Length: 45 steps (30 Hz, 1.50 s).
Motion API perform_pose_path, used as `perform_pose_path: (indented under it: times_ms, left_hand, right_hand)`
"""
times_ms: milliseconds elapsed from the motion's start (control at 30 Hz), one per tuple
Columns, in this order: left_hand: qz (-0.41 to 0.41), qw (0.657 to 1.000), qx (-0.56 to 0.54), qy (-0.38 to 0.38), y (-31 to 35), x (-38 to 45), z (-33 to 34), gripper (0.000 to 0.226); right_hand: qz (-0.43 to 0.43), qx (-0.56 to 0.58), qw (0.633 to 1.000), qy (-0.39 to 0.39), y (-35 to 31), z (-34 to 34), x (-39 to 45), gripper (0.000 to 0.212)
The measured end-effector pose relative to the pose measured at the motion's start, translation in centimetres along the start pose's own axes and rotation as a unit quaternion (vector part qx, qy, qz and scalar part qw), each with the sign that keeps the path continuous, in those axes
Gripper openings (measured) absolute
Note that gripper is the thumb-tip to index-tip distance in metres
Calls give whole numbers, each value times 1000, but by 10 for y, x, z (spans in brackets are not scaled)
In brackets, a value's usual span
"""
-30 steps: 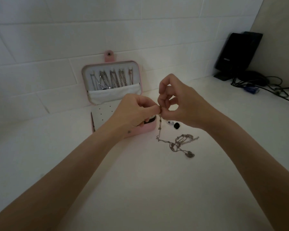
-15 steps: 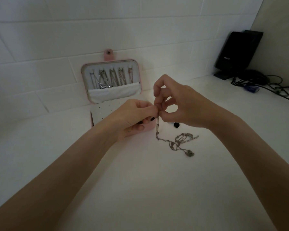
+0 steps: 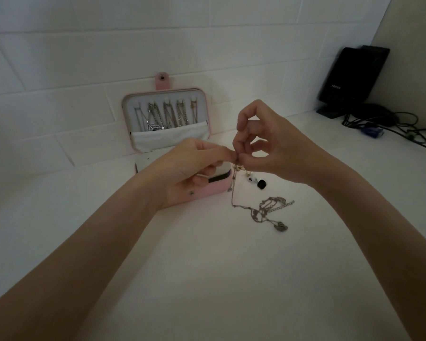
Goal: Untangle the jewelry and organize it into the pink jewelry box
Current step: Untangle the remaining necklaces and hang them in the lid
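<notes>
the chain (image 3: pixel 233 190) hangs pinched by fingers of left hand (image 3: pixel 190 166) and right hand (image 3: pixel 268 148).

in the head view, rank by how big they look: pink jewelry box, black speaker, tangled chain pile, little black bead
1. pink jewelry box
2. black speaker, though it stands farther off, so its true size is unsure
3. tangled chain pile
4. little black bead

The black speaker (image 3: pixel 352 75) at the far right bears small pale lettering on its front; the characters are too blurred to read.
</notes>
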<state>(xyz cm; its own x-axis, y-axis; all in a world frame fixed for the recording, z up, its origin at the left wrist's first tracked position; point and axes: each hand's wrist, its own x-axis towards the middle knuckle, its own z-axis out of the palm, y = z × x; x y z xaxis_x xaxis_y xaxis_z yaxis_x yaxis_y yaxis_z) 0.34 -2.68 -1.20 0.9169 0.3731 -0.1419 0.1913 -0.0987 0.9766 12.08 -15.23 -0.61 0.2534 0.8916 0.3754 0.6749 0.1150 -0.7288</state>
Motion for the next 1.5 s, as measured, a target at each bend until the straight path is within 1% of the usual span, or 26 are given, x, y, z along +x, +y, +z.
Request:
perform_pose_path:
  times_ms: [200, 300, 400, 500, 567, 633, 700, 800, 867, 967, 1033, 1133, 1267, 1333, 1500]
  left_hand:
    - [19, 996, 76, 38, 2, -1, 1, 11]
    - [28, 996, 73, 39, 1, 1, 3, 14]
    - [30, 997, 63, 39, -1, 2, 4, 21]
    - [25, 999, 11, 32, -2, 1, 6, 28]
    - [23, 999, -8, 27, -2, 0, 7, 29]
    - [25, 999, -4, 22, -2, 0, 7, 32]
    - [29, 999, 27, 26, -2, 0, 7, 39]
    - [31, 997, 54, 38, -1, -1, 8, 42]
    - [31, 998, 41, 48, -1, -1, 8, 39]
    - [42, 996, 16, 79, 1, -1, 7, 26]
    - [62, 993, 20, 103, 2, -1, 7, 23]
    - [98, 986, 22, 130, 3, -2, 9, 18]
    - [125, 978, 35, 164, 3, -4, 8, 16]
    - [133, 974, 41, 176, 4, -5, 8, 15]
    - [171, 964, 57, 193, 1, -3, 8, 17]
  right_hand:
    - [7, -2, 1000, -3, 0, 2, 0, 39]
    - [16, 11, 1000, -6, -1, 1, 0, 41]
    - [21, 26, 999, -9, -3, -1, -2, 43]
    - [22, 35, 999, -10, -7, -2, -2, 44]
    - [21, 35, 999, -11, -8, -2, -2, 44]
    - [24, 29, 999, -16, -9, -2, -2, 44]
    - [26, 17, 999, -18, -9, 0, -2, 43]
    - [30, 9, 999, -14, -10, 1, -2, 43]
    - [34, 15, 999, -10, -10, 1, -2, 44]
    - [49, 41, 998, 8, -11, 1, -2, 45]
    - [72, 73, 994, 24, -10, 4, -2, 45]
    - [86, 104, 990, 28, -10, 14, -1, 43]
    - [105, 144, 981, 82, -7, 15, -1, 25]
    - [101, 137, 981, 89, -6, 10, -2, 15]
    - [100, 114, 982, 108, -4, 2, -3, 8]
